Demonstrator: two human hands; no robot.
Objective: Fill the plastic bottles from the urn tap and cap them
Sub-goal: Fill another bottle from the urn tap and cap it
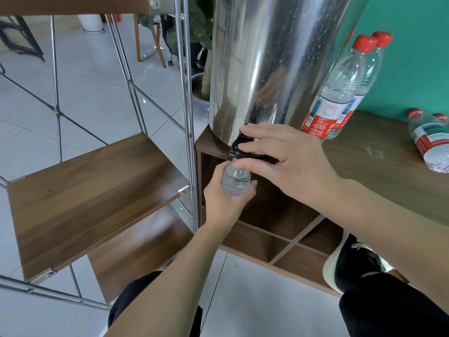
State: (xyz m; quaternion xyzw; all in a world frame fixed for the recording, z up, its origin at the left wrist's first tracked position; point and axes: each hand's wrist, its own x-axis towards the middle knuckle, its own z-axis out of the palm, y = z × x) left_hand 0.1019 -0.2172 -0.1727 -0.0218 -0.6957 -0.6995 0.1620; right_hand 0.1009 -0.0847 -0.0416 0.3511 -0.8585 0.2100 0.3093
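Your left hand wraps its curled fingers round the shoulder of a clear plastic bottle, holding its open mouth right under the black tap of the steel urn; water shows inside the bottle. Your right hand pinches the tap lever between thumb and fingers. The urn stands on the wooden desk. Just beside it, to the right, two red-capped bottles stand upright, touching each other. Further right, two more capped bottles lie on their sides on the desk.
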